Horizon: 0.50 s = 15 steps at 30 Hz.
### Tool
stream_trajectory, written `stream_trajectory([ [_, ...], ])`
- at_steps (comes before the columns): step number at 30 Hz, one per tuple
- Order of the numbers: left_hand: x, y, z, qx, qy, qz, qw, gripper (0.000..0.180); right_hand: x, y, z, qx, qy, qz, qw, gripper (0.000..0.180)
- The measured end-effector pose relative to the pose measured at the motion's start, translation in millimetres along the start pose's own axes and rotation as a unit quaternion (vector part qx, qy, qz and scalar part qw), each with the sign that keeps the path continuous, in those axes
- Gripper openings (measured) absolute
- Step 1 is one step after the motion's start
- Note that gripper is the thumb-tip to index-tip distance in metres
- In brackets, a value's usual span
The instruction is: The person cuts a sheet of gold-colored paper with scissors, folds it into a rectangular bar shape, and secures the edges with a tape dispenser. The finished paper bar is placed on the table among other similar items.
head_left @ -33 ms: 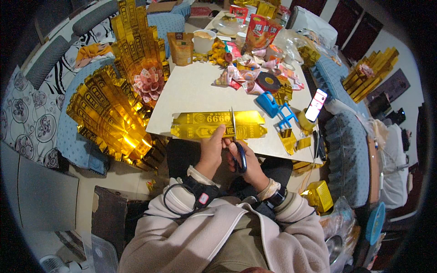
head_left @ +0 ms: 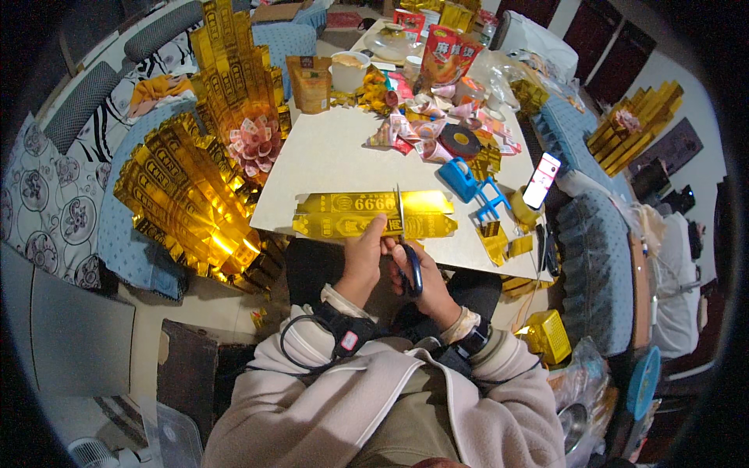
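Note:
A flat gold foil paper strip with dark printing lies across the near part of the table. My left hand pinches its near edge, the thumb resting on top. In my right hand is a pair of scissors with dark blue handles. Their blades stand across the foil, the tips pointing to the far side. My right fingers are wrapped around the handles and partly hidden. Both hands are close together at the table's near edge.
The white table also carries a blue tape dispenser, a black tape roll, a lit phone, folded pink papers and a red food bag. Tall gold foil fans stand at the left, a blue-covered seat at the right.

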<state>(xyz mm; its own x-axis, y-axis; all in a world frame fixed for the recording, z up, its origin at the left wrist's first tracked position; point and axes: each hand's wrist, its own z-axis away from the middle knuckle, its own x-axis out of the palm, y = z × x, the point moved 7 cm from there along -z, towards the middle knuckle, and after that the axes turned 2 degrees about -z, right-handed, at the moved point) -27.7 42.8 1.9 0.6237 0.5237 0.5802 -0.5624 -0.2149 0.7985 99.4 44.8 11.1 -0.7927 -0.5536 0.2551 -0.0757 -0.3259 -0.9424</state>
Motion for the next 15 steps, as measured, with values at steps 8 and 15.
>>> stream_trajectory([
  [8, -3, -12, -7, -0.034, -0.012, -0.001, 0.999, 0.009, -2, 2, -2, 0.009, 0.014, -0.045, 0.999, 0.035],
  [15, -4, -16, -11, -0.040, 0.003, -0.010, 0.999, 0.012, -4, 0, -4, 0.015, 0.016, -0.038, 0.999, 0.036],
])
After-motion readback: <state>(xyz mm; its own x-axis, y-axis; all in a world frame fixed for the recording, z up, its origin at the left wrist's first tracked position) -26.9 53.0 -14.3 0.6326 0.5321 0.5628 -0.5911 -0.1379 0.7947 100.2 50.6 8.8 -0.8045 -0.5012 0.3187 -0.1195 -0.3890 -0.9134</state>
